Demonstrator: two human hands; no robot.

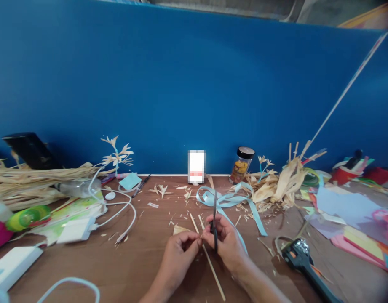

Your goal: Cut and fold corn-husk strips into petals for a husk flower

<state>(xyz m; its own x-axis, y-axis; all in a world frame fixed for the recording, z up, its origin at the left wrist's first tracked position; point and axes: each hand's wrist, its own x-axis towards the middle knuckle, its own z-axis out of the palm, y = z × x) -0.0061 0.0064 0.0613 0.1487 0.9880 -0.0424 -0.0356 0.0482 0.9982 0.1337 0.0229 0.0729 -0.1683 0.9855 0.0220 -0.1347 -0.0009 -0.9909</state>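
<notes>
Close together over the front middle of the desk, my two hands almost touch at the fingertips. My left hand is closed in a pinch; whatever is between its thumb and forefinger is too small to make out. Dark-handled scissors stand upright in my right hand, blades pointing away from me. Under the fingers lie thin wooden sticks, partly hidden by the hands. A pale piece of dried husk rests just beyond my left hand. Light blue ribbon loops behind and beside my right hand.
A glue gun lies at right, near coloured papers. Behind are a bundle of dried husks, a black-lidded jar and a small blurred white object. White cables and husk flowers occupy the left.
</notes>
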